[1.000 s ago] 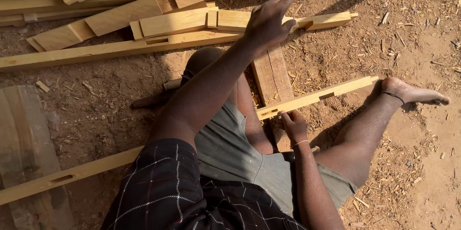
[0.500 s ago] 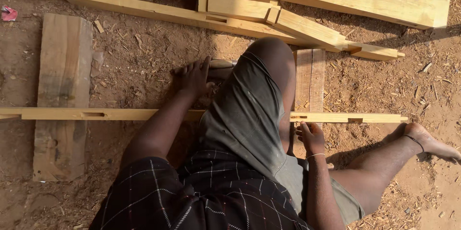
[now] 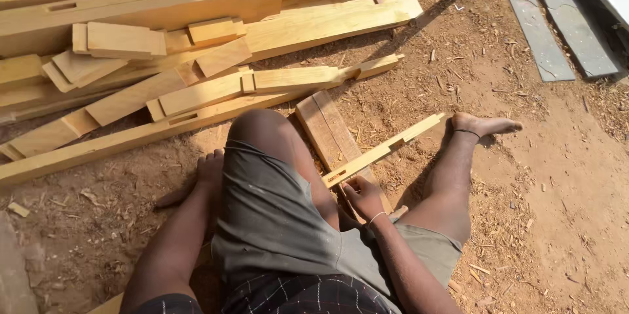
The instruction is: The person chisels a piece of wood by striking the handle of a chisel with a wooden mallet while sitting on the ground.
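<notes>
Left hand [image 3: 211, 168], up on the lumber stack [image 3: 196, 45] a second ago, is now resting low on the dirt ground [image 3: 98, 215] beside the raised knee, fingers loosely curled and gripping nothing that shows. Right hand [image 3: 364, 197] is staying closed around the near end of the slotted rail [image 3: 383, 151], which is lying across a short plank [image 3: 327, 127] and angling toward the bare foot [image 3: 485, 125]. The reach to the stack looks finished, attention settling back on the rail.

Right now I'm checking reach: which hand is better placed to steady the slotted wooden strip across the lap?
Right. The right hand already rests at the slotted strip near its cut slot, while the left hand is down by the ground beside the thigh, apart from it.
</notes>
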